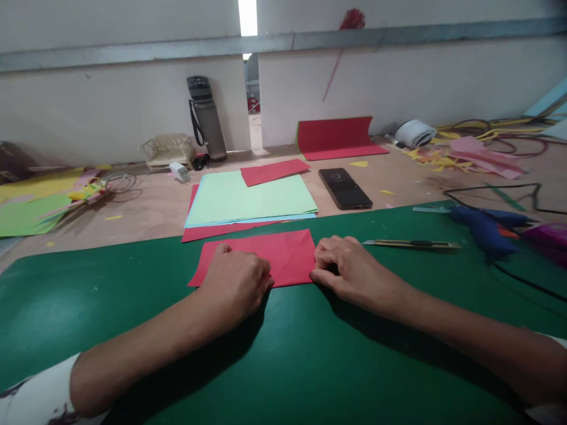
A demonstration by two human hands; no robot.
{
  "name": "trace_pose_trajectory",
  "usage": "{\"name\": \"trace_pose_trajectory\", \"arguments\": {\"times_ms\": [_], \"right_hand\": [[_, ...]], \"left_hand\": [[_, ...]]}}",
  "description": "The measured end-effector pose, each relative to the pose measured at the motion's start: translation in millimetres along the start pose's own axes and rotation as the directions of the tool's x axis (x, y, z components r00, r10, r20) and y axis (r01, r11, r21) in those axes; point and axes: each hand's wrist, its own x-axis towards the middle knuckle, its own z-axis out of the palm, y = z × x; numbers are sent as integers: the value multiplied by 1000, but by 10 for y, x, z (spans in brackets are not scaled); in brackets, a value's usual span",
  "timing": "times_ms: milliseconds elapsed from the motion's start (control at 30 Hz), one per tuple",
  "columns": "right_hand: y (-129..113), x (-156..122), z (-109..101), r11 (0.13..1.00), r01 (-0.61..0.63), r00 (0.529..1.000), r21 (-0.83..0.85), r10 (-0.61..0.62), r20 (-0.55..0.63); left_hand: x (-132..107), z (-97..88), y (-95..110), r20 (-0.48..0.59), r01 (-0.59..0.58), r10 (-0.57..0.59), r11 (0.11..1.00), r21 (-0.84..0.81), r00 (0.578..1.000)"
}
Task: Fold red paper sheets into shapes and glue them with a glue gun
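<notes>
A folded sheet of red paper [287,257] lies on the green cutting mat [283,354], its long side facing me. My left hand [237,280] rests over its left half, fingers curled and closed at the near edge; the fingertips are partly hidden. At the right end, my right hand [348,262] pinches the paper's near corner between thumb and fingers. A faint diagonal crease shows near that end. Just right of my right hand lies a utility knife [411,244].
Behind the red paper is a stack of light green sheets [257,200], with a red strip [274,172] on top. Farther back are a phone [344,189], a folded red card [336,139] and a bottle [208,121]. A blue glue gun [481,230] lies at right.
</notes>
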Motion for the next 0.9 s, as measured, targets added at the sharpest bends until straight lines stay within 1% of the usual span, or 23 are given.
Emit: {"name": "trace_pose_trajectory", "arguments": {"times_ms": [133,267,333,400,567,633,767,833,900], "right_hand": [[-8,0,-22,999,-3,1000,-33,4,21],[-18,11,-41,999,-18,999,-41,19,40],[-16,12,-49,999,-29,999,-30,31,44],[-11,8,-54,999,-38,999,-15,39,38],[-12,3,-53,999,-39,999,-35,40,24],[-20,10,-53,998,-44,998,-51,45,35],[-24,27,-52,997,-41,998,-65,43,44],[-19,32,-51,997,-37,999,-62,40,36],[-13,32,-52,998,-35,999,-59,37,34]], "left_hand": [[-3,28,39,-35,-13,16,997,74,999],[-16,84,29,-89,-7,10,999,40,996],[-33,125,9,-148,-54,59,998,37,987],[-52,165,-6,-182,-112,118,993,44,976],[-98,228,-16,-158,-169,165,986,-11,973],[-128,249,-21,-192,-203,203,979,17,960],[-212,302,-42,-298,-266,306,949,168,904],[-246,328,-51,-325,-281,335,938,203,884],[-263,349,-55,-331,-290,348,933,212,877]]}}
